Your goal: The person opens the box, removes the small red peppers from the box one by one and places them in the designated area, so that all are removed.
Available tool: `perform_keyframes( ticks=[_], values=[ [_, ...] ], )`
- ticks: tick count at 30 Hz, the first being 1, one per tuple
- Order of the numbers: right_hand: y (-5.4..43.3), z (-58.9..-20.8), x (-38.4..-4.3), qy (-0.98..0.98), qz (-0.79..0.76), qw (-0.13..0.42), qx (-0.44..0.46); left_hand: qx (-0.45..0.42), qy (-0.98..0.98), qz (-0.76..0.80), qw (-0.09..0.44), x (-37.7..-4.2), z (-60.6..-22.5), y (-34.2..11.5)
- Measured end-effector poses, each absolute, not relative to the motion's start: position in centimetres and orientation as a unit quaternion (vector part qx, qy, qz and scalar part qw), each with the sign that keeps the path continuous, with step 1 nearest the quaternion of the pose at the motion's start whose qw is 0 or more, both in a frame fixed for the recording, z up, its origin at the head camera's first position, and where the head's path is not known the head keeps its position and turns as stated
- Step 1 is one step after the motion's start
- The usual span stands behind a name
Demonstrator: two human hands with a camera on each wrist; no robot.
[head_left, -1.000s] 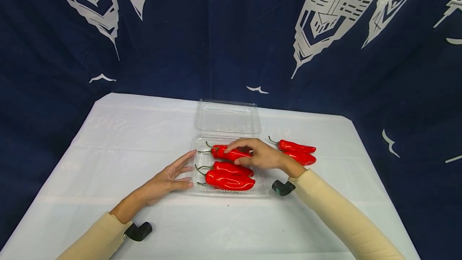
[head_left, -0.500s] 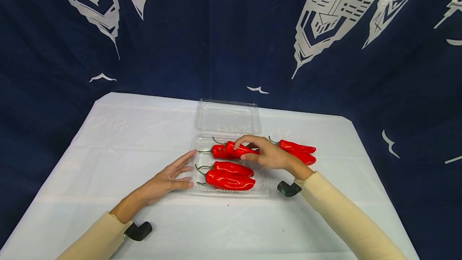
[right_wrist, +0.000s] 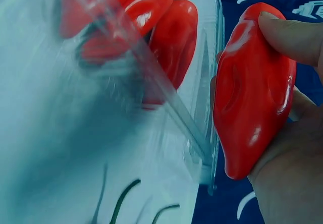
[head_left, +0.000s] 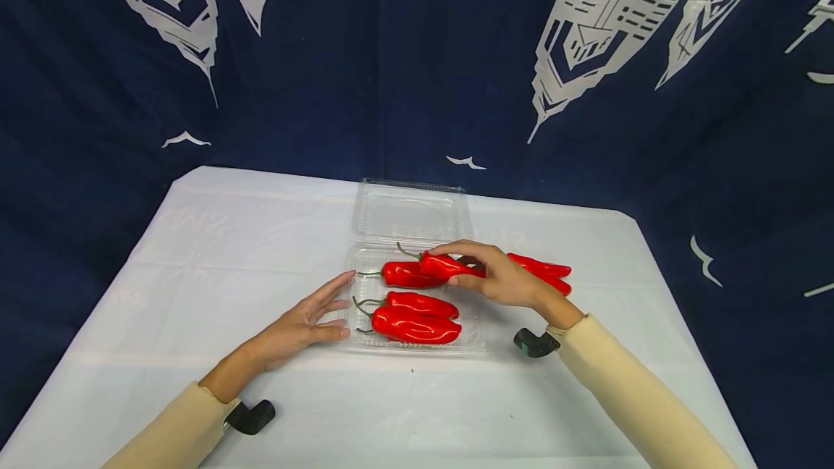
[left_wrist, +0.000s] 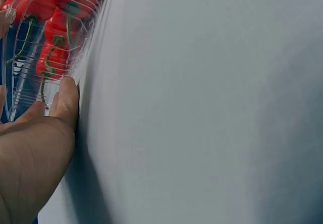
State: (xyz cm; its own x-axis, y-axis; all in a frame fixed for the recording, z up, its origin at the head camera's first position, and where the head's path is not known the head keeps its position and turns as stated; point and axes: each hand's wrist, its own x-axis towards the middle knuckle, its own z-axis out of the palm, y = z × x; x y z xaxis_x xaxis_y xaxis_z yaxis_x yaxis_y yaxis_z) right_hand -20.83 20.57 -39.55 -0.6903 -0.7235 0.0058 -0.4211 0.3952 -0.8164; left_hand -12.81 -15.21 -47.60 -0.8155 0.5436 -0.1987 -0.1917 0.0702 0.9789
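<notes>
Glossy red tapered pepper with a thin curved green stem (head_left: pixel 449 265) is in my right hand (head_left: pixel 498 277), pinched between thumb and fingers, stem pointing left. I hold it over the far right part of the hinged clear plastic container (head_left: pixel 470 320), its body overlapping a second shiny red pepper (head_left: pixel 412 275) in the head view. Over the last second I have drawn it rightward, uncovering more of that second pepper; I judge its place is not settled, and cannot tell whether I am lifting it out or resetting it.

Nearer me in the container, two more red peppers (head_left: pixel 417 326) lie side by side; an extra stem hints at another beneath. The transparent lid (head_left: pixel 412 214) lies folded back on the far side.

My left hand (head_left: pixel 296 328) has not shifted: fingers spread wide, tips at the container's left wall. My right forearm reaches in from the lower right, its wrist just beyond the container's edge. Past it, two loose red peppers (head_left: pixel 541 265) lie on the white cloth-covered desk (head_left: pixel 417 411), partly hidden.
</notes>
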Motion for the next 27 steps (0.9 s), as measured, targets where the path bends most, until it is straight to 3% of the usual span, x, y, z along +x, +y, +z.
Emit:
perform_keyframes(
  ticks=[9,27],
  values=[
    [23.4,-38.9,-20.7,0.829,-0.425,0.169,-0.321,0.142,0.674,0.671,0.274,-12.8,-47.6,-15.3],
    [30.6,-37.6,-20.1,0.894,-0.335,0.079,-0.287,0.138,0.673,0.671,0.278,-12.9,-47.6,-15.3]
  ],
)
